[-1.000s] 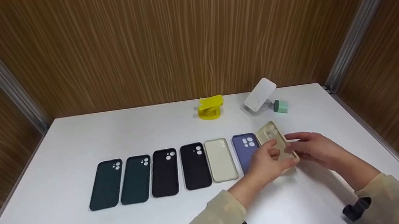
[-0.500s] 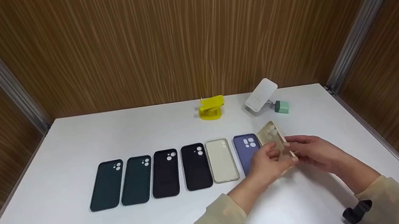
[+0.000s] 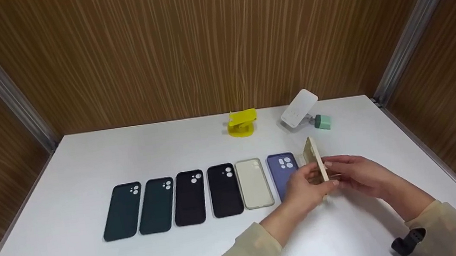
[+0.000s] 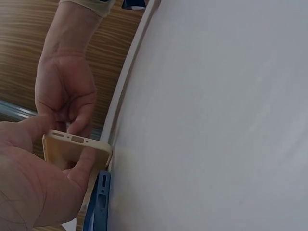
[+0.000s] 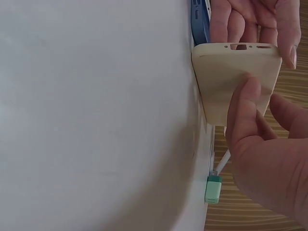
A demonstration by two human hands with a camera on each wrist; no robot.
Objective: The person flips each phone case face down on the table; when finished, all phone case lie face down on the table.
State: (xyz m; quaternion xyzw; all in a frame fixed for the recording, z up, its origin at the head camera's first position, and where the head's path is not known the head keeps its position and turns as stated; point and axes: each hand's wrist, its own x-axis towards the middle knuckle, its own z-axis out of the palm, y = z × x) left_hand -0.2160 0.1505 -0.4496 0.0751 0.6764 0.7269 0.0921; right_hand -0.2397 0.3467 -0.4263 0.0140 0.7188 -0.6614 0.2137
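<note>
A cream phone case [image 3: 315, 154] stands tipped up almost on its long edge, right of a purple-blue phone case [image 3: 281, 171]. My left hand [image 3: 304, 189] holds it, with the thumb at the near end and fingers inside the hollow. In the right wrist view, the cream case's outer back [image 5: 216, 72] faces my right hand [image 5: 269, 163]. There, fairly straight fingertips touch that back, and the thumb lies near its edge. A thin pale line beside the right fingers in the head view is too small to tell. The left hand covers the blue case's lower part.
Leftward lie another cream case [image 3: 254, 184], two black cases [image 3: 225, 192] and two dark green cases [image 3: 155, 208]. Behind are a yellow phone stand [image 3: 241, 124], a tilted white panel on a stand [image 3: 299, 107] and a green block [image 3: 323, 121]. Wooden walls enclose the white table [image 3: 147, 152].
The cream case has turned from a slant showing its inside to nearly edge-on. My right fingers have shifted from its right edge to its back. The other cases stay put.
</note>
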